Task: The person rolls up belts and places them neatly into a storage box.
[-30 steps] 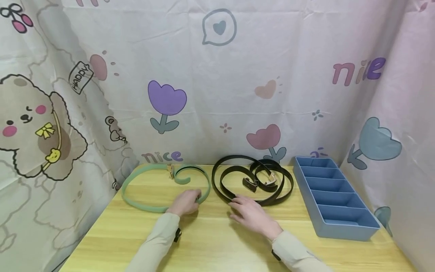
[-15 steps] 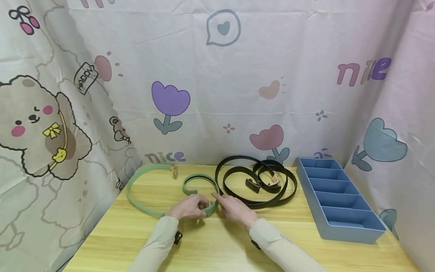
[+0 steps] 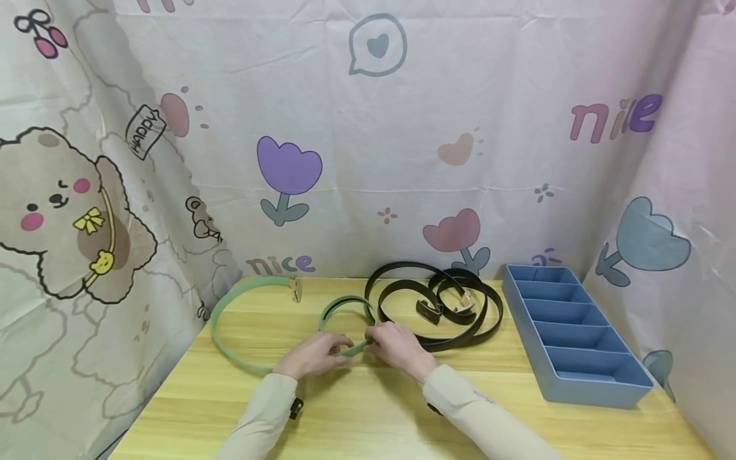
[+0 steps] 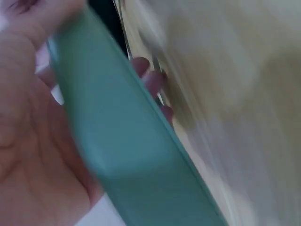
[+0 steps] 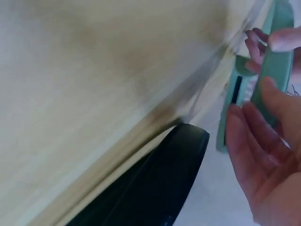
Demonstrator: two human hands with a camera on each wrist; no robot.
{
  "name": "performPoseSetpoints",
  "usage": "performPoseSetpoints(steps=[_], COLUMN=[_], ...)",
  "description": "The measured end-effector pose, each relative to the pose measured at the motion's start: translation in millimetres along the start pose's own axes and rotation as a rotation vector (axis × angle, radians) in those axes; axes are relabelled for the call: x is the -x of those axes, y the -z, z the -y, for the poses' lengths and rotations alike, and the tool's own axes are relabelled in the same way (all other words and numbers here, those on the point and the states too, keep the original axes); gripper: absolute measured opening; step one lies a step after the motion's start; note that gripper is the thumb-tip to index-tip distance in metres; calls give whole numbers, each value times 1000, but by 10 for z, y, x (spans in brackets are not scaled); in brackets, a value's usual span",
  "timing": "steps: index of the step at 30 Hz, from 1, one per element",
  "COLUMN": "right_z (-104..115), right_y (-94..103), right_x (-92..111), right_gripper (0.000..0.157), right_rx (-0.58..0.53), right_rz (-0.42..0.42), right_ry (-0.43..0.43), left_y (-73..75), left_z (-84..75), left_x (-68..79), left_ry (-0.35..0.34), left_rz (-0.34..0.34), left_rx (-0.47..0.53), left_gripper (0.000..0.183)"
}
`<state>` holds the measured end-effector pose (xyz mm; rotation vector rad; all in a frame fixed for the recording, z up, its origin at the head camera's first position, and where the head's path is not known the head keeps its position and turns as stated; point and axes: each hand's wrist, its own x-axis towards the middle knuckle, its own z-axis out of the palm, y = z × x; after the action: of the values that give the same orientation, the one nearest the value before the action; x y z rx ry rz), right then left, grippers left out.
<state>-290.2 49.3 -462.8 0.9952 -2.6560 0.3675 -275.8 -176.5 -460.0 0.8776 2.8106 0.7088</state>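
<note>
The left hand (image 3: pixel 314 354) and right hand (image 3: pixel 397 346) pinch a green belt (image 3: pixel 355 349).
Head view: it loops mid-way along the table (image 3: pixel 356 415) and bends near the back left corner; wood shows in front, near edge cut off. Left wrist view: the blurry belt hides part of the fingers. Right wrist view: the belt sits between thumb and fingers.

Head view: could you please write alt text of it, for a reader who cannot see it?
A person's left hand and right hand hold a green belt at a wood-grain table. Coiled black belts lie farther right, beside a blue tray with five compartments; a cloth printed with flowers hangs behind.
</note>
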Motion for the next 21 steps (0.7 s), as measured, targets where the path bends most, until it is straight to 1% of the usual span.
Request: performPoseSetpoints(steps=[3,7,11,16,21], right_z=[-37,-150,-319,-521,-705], right_y=[41,98,134,204,335], right_x=[10,-3,-11,42,156], right_gripper=[18,19,24,34,40], right_rx=[61,129,188,178,142], right_rz=[-102,-203,-268,-296,-320], right_ry=[13,39,19,-53,-112], left_y=[-19,-30,-18,-20,-102], left_z=[-19,-28,-36,-55,-123], left_x=[-47,-43,-14,-2,-57], left_ry=[-66,-80,-93,-117,-123], left_rz=[-10,-26,-16,18,48], left_rx=[-6,1,19,35,58], left_gripper=[14,17,16,11,9])
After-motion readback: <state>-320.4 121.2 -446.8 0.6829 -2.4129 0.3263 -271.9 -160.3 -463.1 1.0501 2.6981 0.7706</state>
